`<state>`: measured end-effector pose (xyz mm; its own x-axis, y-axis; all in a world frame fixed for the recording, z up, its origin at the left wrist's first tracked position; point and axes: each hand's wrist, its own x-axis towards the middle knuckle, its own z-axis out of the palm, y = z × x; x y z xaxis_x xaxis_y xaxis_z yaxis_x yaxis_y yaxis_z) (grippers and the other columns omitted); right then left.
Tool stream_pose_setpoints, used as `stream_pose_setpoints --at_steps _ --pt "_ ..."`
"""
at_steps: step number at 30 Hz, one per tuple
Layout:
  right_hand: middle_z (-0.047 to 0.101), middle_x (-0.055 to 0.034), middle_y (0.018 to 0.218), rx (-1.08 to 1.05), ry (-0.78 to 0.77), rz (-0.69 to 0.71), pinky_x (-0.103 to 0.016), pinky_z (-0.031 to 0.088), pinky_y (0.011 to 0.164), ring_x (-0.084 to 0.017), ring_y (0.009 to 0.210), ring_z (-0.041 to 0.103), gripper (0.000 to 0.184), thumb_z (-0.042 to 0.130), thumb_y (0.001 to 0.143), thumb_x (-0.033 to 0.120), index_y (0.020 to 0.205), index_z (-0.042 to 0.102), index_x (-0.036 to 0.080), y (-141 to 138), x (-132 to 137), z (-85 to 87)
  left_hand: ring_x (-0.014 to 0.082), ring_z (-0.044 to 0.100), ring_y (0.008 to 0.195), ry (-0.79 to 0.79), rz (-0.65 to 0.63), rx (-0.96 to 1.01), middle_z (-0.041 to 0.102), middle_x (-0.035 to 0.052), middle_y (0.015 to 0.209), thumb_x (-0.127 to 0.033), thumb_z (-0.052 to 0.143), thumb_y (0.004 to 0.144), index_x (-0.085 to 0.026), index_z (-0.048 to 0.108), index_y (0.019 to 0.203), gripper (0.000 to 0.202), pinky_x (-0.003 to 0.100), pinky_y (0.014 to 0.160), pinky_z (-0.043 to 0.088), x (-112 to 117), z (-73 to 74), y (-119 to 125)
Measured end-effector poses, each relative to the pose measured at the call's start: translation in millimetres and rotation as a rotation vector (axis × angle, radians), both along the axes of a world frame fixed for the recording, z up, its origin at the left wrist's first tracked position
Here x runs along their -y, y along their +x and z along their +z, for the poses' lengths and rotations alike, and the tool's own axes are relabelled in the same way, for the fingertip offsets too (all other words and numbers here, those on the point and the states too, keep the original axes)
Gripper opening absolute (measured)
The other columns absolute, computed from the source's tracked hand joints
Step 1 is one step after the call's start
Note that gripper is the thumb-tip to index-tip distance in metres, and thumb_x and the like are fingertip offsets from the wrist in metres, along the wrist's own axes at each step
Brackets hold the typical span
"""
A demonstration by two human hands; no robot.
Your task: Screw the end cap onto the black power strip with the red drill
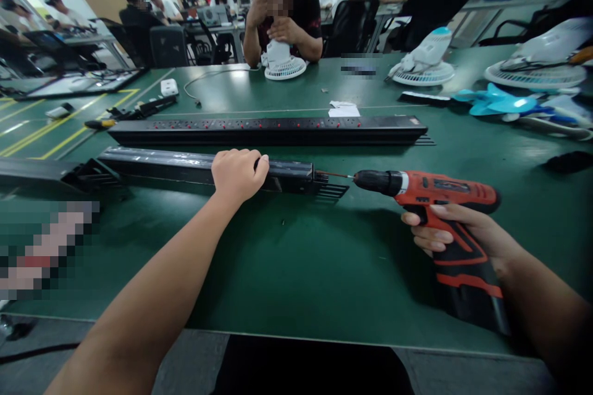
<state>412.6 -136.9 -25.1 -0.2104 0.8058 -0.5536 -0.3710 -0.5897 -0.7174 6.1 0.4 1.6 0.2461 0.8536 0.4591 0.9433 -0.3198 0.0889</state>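
My left hand (238,176) is wrapped over the top of a long black bar-shaped housing (171,163) that lies on the green table. A slotted black bracket (331,190) sticks out from its right end. In my right hand (482,231) is a red and black cordless drill (454,188), held by its handle with a finger by the trigger. Its long thin bit (340,174) points left at the housing's bracketed end; whether the tip touches a screw there cannot be made out. Just behind lies a black power strip (296,129) with red dots along its top.
Another black bar (32,174) lies at the left. A small dark piece (283,222) sits in front of the housing. Across the green table (296,284), a person (308,28) handles a white fan (285,66). Fan parts and blue blades (498,100) lie at the right.
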Motion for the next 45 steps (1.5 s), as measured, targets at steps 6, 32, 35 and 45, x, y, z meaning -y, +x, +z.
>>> stream_pose_setpoints --at_steps 6,32,35,45 --pt "0.038 0.0049 0.055 -0.024 -0.012 -0.002 -0.027 0.04 0.047 -0.015 0.055 0.032 0.031 0.088 0.076 0.043 0.089 0.069 0.022 2.5 -0.4 -3.4 0.0276 0.065 0.076 0.009 -0.007 -0.01 0.076 0.0089 0.079 -0.043 0.037 0.104 -0.022 0.073 0.078 0.049 0.044 0.08 0.042 -0.4 -0.4 -0.8" --pt "0.037 0.0064 0.055 -0.046 0.072 0.081 -0.028 0.043 0.044 -0.014 0.052 0.024 0.035 0.092 0.071 0.044 0.087 0.069 0.023 -4.4 -3.1 3.0 0.0275 0.065 0.076 0.019 -0.008 -0.013 0.074 0.0094 0.076 -0.043 0.037 0.104 -0.021 0.073 0.078 0.05 0.044 0.081 0.043 -0.4 -1.5 -1.0" --pt "0.038 0.0058 0.054 -0.039 0.069 0.084 -0.025 0.044 0.045 -0.013 0.053 0.025 0.036 0.095 0.071 0.043 0.085 0.072 0.02 -7.3 -2.8 8.6 0.027 0.064 0.075 0.019 -0.01 -0.015 0.074 0.0089 0.076 -0.043 0.037 0.104 -0.021 0.073 0.078 0.05 0.044 0.081 0.043 -0.4 -1.7 -1.2" --pt "0.037 0.0051 0.052 -0.007 -0.01 0.012 -0.02 0.043 0.044 -0.012 0.055 0.029 0.042 0.102 0.061 0.044 0.08 0.075 0.017 -11.7 -2.4 14.1 0.0275 0.064 0.075 0.017 -0.015 0.013 0.073 0.0094 0.075 -0.043 0.038 0.104 -0.021 0.073 0.077 0.05 0.045 0.082 0.042 -0.9 -2.7 -1.4"
